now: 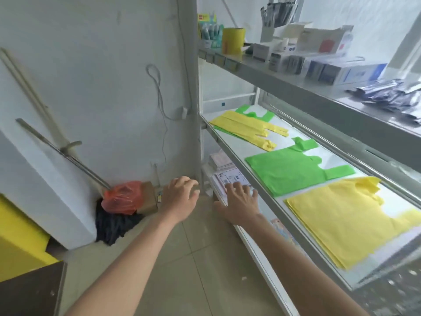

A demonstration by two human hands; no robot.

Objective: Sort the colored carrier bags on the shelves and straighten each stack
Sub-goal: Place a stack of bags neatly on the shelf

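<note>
On the middle shelf lie flat carrier bags. A big yellow stack is nearest. Beyond it sits a green stack. At the far end, folded yellow bags lie skewed over a green bag. My left hand hovers in front of the shelf's left post, fingers loosely bent, holding nothing. My right hand is spread open just below the shelf's front edge, short of the green stack, and touches no bag.
The upper shelf carries boxes, a yellow roll and dark packets. The lower shelf holds an A4 paper pack. A mop with an orange bag leans in the wall corner. A yellow box stands at left on the tiled floor.
</note>
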